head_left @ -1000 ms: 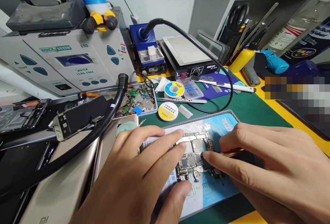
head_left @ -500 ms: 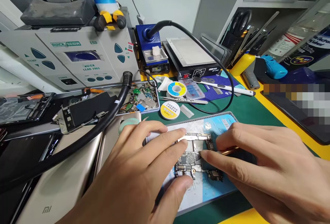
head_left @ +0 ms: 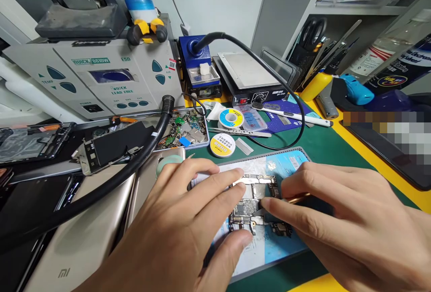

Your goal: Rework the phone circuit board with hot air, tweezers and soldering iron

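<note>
A phone logic board (head_left: 247, 207) lies on a blue and white pad (head_left: 249, 256). My left hand (head_left: 191, 211) is open, its fingers stretched out, with the fingertips resting at the board's upper left edge and the thumb low beside it. In my right hand (head_left: 336, 211) a thin copper-coloured craft knife (head_left: 298, 198) is pinched. Its handle shows between the fingers, and a narrow grey blade points down-left onto the middle of the board. The exact contact at the blade's tip is too small to make out.
Behind my hands lie a solder spool (head_left: 230, 117), a round tin (head_left: 222, 144) and tweezers (head_left: 242, 132). A thick black hose (head_left: 141, 155) crosses the left side over phones. The hot air station (head_left: 111, 76) and a heating plate (head_left: 249, 70) stand at the back.
The blade has tilted and its tip shows a little further left on the board. The right hand has shifted slightly; the left hand stays in place. The view has moved a little.
</note>
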`<state>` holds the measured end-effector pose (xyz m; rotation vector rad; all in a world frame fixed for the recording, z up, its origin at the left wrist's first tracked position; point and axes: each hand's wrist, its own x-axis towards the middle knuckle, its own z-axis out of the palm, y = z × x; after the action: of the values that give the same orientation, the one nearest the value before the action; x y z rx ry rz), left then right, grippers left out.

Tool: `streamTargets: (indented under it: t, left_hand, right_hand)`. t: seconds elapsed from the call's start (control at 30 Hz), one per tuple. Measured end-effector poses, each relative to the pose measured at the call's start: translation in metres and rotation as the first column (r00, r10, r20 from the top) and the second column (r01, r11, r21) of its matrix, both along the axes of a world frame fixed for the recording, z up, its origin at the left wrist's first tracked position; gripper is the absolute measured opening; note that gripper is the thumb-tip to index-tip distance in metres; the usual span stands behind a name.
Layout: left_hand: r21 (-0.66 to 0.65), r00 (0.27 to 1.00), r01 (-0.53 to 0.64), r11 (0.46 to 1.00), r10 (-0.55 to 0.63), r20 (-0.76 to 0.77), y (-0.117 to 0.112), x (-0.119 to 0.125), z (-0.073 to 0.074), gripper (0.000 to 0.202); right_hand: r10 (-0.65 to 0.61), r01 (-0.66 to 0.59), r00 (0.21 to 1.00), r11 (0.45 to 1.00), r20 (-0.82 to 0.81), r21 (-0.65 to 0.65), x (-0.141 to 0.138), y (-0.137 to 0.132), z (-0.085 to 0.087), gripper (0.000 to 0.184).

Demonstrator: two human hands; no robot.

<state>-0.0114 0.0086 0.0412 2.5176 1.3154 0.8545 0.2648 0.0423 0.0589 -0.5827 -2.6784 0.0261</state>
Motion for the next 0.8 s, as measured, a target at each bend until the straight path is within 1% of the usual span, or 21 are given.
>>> streamTargets:
  t: [0.17, 0.4, 0.57, 0.8]
  left_hand:
    - [0.015, 1.000, -0.024, 1.000, 0.024, -0.007, -0.0032, -0.0016, -0.0026, 0.026]
    - [-0.005, 1.000, -0.017, 1.000, 0.017, -0.024, 0.0003, -0.0016, -0.0042, 0.028]
    - [0.008, 1.000, -0.006, 1.000, 0.007, -0.024, 0.0009, -0.0018, -0.0048, 0.027]
    - [0.037, 1.000, -0.016, 0.999, 0.017, -0.023, 0.0003, -0.0008, -0.0054, 0.027]
  right_hand:
    - [-0.030, 0.030, 0.999, 1.000, -0.014, -0.007, 0.0040, 0.0011, -0.0027, 0.040]
    - [-0.024, 0.025, 1.000, 1.000, 0.015, -0.015, 0.0041, -0.0009, 0.0017, 0.041]
    - [-0.016, 0.017, 1.000, 0.999, 0.013, -0.033, 0.0050, -0.0015, -0.0012, 0.042]
    - [-0.061, 0.061, 0.997, 0.998, 0.036, 0.015, -0.0006, -0.0074, -0.0004, 0.041]
